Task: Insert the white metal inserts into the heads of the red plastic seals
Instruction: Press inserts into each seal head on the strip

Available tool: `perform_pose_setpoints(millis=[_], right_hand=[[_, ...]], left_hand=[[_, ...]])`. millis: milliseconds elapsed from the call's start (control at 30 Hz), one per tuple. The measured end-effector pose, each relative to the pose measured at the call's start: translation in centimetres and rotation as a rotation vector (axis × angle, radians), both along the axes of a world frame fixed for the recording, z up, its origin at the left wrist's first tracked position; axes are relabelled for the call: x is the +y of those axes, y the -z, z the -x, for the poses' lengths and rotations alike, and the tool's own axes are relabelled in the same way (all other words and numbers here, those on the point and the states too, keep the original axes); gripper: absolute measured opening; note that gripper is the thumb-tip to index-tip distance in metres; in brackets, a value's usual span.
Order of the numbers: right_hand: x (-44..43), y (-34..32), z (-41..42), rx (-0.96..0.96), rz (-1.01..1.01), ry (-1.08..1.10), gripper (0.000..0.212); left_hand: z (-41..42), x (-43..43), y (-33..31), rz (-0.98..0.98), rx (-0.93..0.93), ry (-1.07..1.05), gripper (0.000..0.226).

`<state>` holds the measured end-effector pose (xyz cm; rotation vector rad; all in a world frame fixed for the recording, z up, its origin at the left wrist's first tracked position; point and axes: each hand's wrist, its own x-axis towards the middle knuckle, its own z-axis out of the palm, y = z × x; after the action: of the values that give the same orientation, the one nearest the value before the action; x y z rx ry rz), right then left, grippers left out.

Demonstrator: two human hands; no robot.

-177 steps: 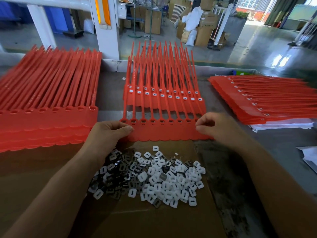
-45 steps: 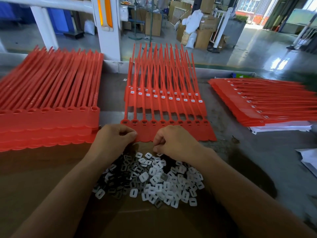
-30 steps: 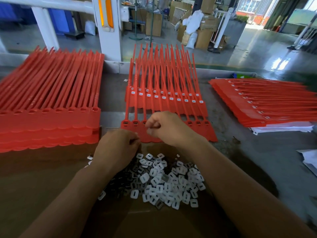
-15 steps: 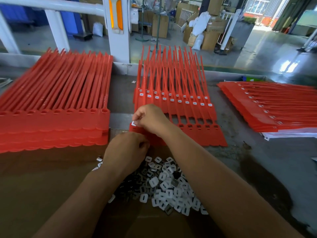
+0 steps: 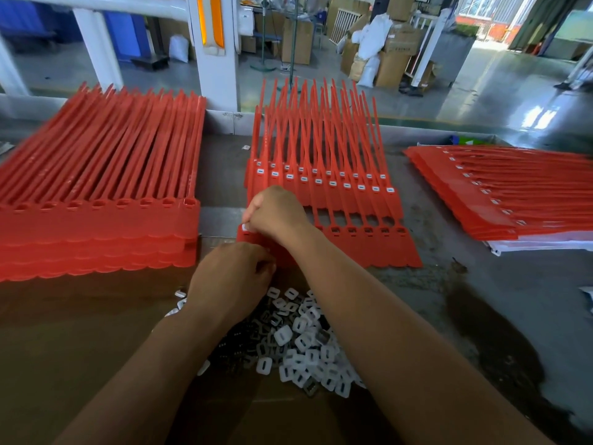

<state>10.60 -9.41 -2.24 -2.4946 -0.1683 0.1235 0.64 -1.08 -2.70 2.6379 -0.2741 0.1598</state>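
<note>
Strip of red seals [image 5: 369,242] on tabletop [image 5: 481,300]: right hand [image 5: 276,213] pinches a white insert [image 5: 245,227] at its leftmost head. Left hand [image 5: 231,277], fingers curled and contents hidden, lies at its near edge. Insert pile [image 5: 305,348] on cardboard [image 5: 80,348] lies nearer. Seal stacks [image 5: 96,220] flank it; warehouse floor [image 5: 481,85] lies beyond.

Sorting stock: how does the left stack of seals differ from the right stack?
Left stack has empty heads; right stack has white inserts fitted. Left stack looks thicker than right stack. Left stack's straps point away, right stack's point right. Both are red.
</note>
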Motion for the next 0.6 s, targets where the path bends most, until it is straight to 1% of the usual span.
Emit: perform_pose_setpoints(millis=[233,533,600], right_hand=[[0.2,0.0,-1.1,0.107,0.024,0.052,0.034],[0.4,-0.3,-1.8,0.172,0.063,0.078,0.038],[0.1,0.0,-1.5,0.171,0.032,0.066,0.034]], left_hand=[[0.0,0.0,0.0,0.010,-0.007,-0.002,0.023],[0.1,0.1,0.0,0.027,0.007,-0.004,0.023],[0.1,0.1,0.0,0.012,0.014,0.000,0.022]])
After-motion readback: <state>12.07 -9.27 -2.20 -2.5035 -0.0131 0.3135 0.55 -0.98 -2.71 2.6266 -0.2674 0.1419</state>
